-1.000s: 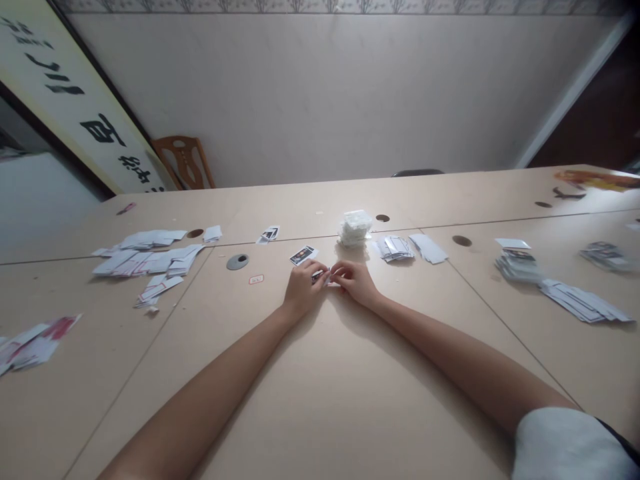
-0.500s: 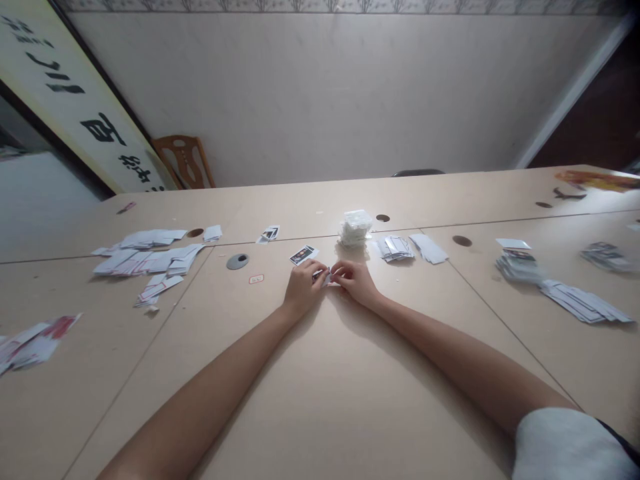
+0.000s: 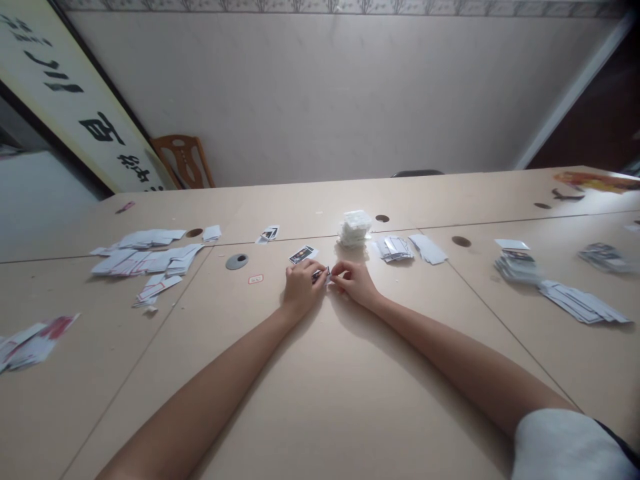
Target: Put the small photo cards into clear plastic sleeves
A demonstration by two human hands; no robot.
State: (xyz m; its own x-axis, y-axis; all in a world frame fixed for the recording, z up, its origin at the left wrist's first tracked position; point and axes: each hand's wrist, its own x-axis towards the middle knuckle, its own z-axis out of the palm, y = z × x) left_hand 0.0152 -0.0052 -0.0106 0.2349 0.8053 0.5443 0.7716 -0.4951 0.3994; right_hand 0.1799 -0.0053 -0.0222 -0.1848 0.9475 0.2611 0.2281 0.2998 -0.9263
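At the middle of the table, my left hand [image 3: 303, 285] is closed with its fingers curled over a small photo card [image 3: 317, 274], only partly visible. My right hand [image 3: 356, 283] meets it from the right, thumb and fingers pinched at the card's edge; a bit of clear or white material shows there, too small to make out. Just beyond my left fingers lies a dark photo card with a white border [image 3: 303, 254]. A small red-framed label [image 3: 255, 279] lies to the left of my left hand.
Behind my hands stands a stack of clear plastic sleeves [image 3: 355, 229], with white-edged cards [image 3: 395, 249] and white slips [image 3: 429, 249] on its right. Paper piles [image 3: 145, 260] spread at left. More card stacks [image 3: 517, 267] lie at right. A grey cable-hole cover [image 3: 237, 261] sits left of centre.
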